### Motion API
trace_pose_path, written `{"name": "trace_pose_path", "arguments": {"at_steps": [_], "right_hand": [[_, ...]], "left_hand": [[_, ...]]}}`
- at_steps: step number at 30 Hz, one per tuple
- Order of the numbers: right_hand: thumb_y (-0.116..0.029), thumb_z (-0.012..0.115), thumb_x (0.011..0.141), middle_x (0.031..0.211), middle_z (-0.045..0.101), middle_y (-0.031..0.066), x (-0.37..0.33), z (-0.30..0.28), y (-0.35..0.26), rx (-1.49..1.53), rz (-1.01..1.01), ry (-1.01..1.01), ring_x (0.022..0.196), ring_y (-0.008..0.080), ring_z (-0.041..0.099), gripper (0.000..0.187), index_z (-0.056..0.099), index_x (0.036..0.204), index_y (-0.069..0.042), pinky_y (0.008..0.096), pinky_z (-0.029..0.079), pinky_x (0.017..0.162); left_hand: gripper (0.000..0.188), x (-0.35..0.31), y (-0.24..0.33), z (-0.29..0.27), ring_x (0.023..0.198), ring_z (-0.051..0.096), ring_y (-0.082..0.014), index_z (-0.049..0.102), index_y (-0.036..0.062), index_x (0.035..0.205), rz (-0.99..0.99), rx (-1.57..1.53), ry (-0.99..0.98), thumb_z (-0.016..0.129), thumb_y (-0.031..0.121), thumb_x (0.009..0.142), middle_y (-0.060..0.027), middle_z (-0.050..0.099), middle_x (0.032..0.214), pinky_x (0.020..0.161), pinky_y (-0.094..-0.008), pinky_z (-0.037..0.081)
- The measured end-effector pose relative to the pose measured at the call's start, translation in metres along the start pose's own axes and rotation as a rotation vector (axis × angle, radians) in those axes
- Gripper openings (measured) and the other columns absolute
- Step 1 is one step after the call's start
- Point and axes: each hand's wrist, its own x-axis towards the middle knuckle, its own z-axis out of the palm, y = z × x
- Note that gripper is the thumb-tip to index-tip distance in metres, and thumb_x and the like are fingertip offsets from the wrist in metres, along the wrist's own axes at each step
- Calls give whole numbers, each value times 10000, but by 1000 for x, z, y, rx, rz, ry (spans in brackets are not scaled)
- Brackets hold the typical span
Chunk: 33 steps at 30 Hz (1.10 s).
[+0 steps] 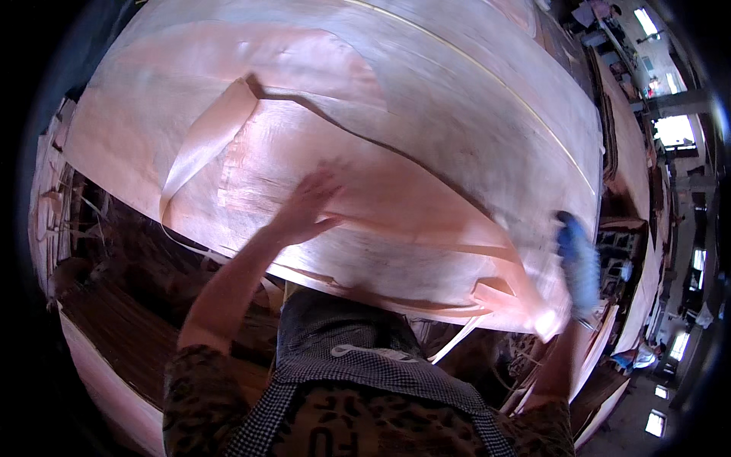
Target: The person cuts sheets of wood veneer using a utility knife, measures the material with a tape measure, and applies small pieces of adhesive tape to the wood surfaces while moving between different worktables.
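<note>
My left hand (312,202) is bare, its fingers stretched out over a loose, thin sheet of pinkish wood veneer (411,202). Whether the palm presses on the sheet or hovers just above it, I cannot tell. That sheet lies wavy, with a raised far edge and a curled strip (205,141) at its left end. Beneath it spreads a broad, pale veneer sheet (472,114). To the right, beyond the sheet's ragged right end, my right hand (580,266) is in what looks like a blue glove with dark fingertips. Motion smears its fingers.
A thin yellowish line (472,59) runs across the far part of the broad sheet. Torn veneer pieces (495,295) curl at the near right edge. Stacked sheets (114,346) stand low at left. Further right is a workshop hall with bright windows (674,131).
</note>
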Motion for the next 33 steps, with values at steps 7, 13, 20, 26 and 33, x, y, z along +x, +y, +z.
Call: {"name": "trace_pose_path", "arguments": {"at_steps": [7, 13, 20, 26, 33], "right_hand": [[-194, 548, 839, 854, 599, 220, 93, 217, -52, -11, -448, -270, 795, 387, 576, 183, 581, 943, -48, 430, 457, 687], [-195, 497, 857, 860, 599, 226, 109, 285, -63, -82, -533, -317, 802, 405, 567, 198, 528, 982, -45, 476, 450, 660], [-199, 323, 911, 766, 631, 202, 141, 371, -224, -335, -588, -400, 726, 378, 619, 248, 485, 1022, -48, 511, 482, 598], [-221, 295, 926, 746, 634, 190, 80, 326, -105, -412, -646, -531, 674, 333, 634, 268, 474, 1013, -41, 459, 484, 535], [-182, 384, 888, 702, 617, 164, 81, 271, -54, -506, -684, -675, 636, 331, 621, 193, 475, 997, -51, 455, 464, 493]], "left_hand": [[575, 39, -58, 26, 1309, 257, -286, 326, 55, 1338, -266, 350, 378, 516, 224, 822, -130, 286, 1410, 1065, -457, 201], [450, -1, -98, -9, 1233, 369, -286, 370, 87, 1318, -557, 302, 602, 413, 215, 889, -122, 393, 1341, 1033, -397, 271], [449, 17, -91, -14, 1159, 455, -299, 397, 115, 1307, -568, 117, 721, 394, 108, 858, -121, 470, 1275, 976, -396, 348], [408, 10, -100, -14, 1193, 418, -299, 434, 62, 1276, -553, 253, 687, 377, 124, 877, -152, 428, 1307, 993, -398, 328], [451, 46, -1, 22, 1292, 298, -243, 393, 103, 1311, -63, 7, 260, 437, 248, 886, -68, 334, 1395, 1075, -388, 203]]}}
